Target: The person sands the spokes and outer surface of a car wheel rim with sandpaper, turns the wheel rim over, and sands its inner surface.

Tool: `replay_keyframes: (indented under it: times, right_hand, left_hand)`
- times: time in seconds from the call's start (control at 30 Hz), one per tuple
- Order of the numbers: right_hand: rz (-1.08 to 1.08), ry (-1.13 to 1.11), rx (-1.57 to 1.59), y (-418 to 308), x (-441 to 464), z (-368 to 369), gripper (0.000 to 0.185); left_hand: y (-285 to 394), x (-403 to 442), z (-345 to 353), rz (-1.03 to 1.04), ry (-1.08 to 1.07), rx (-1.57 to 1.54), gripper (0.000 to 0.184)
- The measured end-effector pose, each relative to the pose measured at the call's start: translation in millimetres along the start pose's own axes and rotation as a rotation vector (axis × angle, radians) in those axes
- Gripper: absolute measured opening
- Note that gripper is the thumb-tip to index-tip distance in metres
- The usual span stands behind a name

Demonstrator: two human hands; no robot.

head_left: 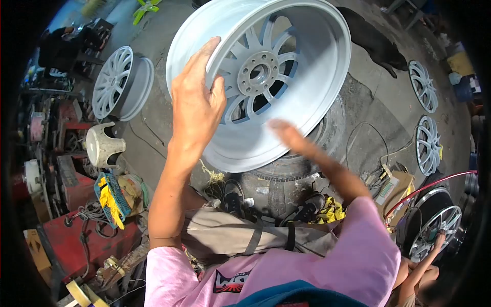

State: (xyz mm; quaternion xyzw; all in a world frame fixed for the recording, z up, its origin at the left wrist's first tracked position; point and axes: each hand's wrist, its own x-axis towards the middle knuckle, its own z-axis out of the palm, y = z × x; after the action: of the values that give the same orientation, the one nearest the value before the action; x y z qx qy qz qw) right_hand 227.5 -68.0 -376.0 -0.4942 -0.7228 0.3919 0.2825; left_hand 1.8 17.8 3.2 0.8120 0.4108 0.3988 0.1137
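A large light-grey alloy wheel rim (317, 66) stands tilted in front of me, its open barrel facing my way and its spokes at the far side. It rests on a black tyre (335, 128) lying on the floor. My left hand (198, 105) grips the rim's left edge, fingers along the outside and thumb at the inner side. Near the lower inside of the barrel is my right hand (286, 134), smeared by motion. Whether it touches the surface or holds anything, I cannot tell.
Another grey rim (115, 84) and a cream stool (105, 146) stand left, near a blue basket (105, 202). Two rims (423, 87) lie right, by a red hose (434, 185). A black dog (371, 38) lies behind. A co-worker's hand (440, 239) touches a wheel lower right.
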Motion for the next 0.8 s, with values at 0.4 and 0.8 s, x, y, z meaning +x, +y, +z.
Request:
replay_keyframes:
  times: [0.4, 0.8]
  right_hand:
    - [-0.363, 0.060, -1.319, -16.7, 29.3, -288.4, 0.052]
    - [0.277, 0.282, 1.267, -249.0, -6.4, -64.8, 0.039]
  left_hand:
    - [4.2, 1.3, 5.8, 0.074, 0.031, 0.003, 0.056]
    - [12.7, -6.4, 10.4, 0.066, 0.060, 0.012, 0.045]
